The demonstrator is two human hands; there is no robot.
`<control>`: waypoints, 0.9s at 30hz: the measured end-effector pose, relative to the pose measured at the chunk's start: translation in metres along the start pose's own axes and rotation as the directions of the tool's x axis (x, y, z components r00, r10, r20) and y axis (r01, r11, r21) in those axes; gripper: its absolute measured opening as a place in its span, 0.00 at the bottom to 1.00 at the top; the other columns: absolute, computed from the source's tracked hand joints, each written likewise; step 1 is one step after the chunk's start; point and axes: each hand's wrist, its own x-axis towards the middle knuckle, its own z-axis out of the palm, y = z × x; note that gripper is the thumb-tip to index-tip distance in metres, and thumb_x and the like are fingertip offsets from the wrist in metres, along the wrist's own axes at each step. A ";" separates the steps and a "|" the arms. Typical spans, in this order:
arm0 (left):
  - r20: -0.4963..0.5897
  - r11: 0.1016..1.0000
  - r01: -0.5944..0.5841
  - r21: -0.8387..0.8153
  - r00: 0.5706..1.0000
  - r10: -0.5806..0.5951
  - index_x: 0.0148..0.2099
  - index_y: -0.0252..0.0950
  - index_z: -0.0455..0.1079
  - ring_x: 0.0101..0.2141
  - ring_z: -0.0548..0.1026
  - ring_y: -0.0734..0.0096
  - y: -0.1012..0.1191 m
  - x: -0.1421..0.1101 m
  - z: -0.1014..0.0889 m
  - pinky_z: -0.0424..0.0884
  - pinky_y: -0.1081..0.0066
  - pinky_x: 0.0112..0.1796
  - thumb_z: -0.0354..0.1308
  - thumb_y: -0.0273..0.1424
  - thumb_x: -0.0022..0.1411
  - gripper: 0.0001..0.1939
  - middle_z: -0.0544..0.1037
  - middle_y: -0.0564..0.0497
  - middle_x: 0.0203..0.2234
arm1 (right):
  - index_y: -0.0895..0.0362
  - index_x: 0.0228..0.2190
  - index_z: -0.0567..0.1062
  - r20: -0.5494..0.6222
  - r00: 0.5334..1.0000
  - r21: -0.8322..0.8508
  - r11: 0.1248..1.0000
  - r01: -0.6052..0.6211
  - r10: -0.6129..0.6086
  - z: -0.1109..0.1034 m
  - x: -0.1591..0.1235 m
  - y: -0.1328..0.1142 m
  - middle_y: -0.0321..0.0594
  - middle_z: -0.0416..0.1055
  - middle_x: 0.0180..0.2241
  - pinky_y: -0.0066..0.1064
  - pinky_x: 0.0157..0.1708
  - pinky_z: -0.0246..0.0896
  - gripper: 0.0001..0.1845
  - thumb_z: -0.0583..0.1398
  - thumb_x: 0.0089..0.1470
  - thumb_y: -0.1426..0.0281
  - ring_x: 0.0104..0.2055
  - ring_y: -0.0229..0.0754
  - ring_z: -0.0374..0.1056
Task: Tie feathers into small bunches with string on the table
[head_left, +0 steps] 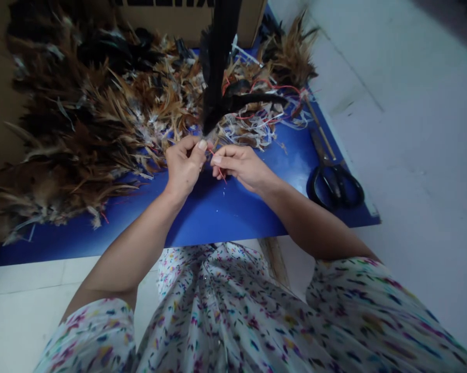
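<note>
Left hand (185, 163) pinches black feathers (220, 62) over the blue table (237, 217); right hand (241, 165) pinches red string (223, 176). Where they meet is hidden. The feathers' top is cut off.

To your right, black-handled metal scissors (336, 180) lay beside a slim tan stick (324, 130) on the smooth blue bench (229, 223). Beyond stood a brown cardboard box (179, 23) with black lettering; pale floor tiles (24, 305) showed below you.

Loose white garment (233, 305), flecked purple, blue, yellow and green, gathered down front; matching short sleeves (96, 331)
</note>
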 end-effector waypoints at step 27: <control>0.192 0.980 -0.102 0.168 0.979 0.069 0.23 0.35 0.73 0.28 0.73 0.72 0.000 0.002 -0.002 0.70 0.73 0.29 0.62 0.47 0.62 0.23 0.75 0.49 0.24 | 0.60 0.24 0.73 -0.152 0.988 -0.328 0.945 -0.021 -0.031 -0.007 0.001 -0.002 0.29 0.68 0.15 0.20 0.15 0.55 0.08 0.63 0.53 0.75 0.14 0.27 0.59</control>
